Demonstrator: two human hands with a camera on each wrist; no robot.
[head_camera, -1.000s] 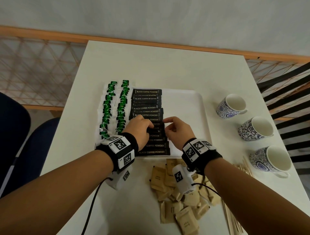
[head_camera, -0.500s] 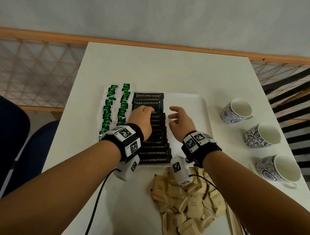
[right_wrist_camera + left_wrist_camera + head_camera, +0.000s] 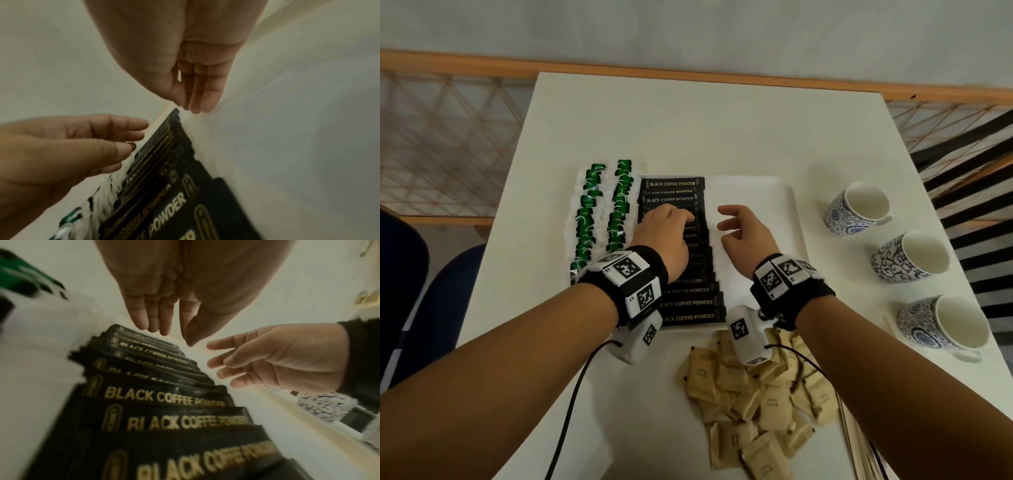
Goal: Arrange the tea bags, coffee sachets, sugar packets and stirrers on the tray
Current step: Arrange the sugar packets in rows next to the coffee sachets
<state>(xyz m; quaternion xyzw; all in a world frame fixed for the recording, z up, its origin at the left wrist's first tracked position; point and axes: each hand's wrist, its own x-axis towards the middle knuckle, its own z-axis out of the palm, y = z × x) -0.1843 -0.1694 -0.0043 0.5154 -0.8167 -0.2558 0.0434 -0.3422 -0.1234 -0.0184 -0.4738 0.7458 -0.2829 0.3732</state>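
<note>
Halfway through laying out a drinks tray [image 3: 774, 192]: two rows of green-tagged tea bags [image 3: 604, 212] line its 9 o'clock edge, and a column of black coffee sachets [image 3: 681, 260] overlaps neatly beside them. The left hand [image 3: 664, 236] rests straight fingers [image 3: 144, 318] on the sachets, gripping nothing; the right hand [image 3: 746, 233] hovers just beside the column over bare tray, fingers [image 3: 197, 91] loosely spread and empty. Sugar packets [image 3: 756, 404] lie heaped on the bench [image 3: 705, 120] at 6 o'clock (none yet on the tray), and stirrers [image 3: 859, 445] wait at 5 o'clock. Three cups [image 3: 911, 257] stand at 3 o'clock.
</note>
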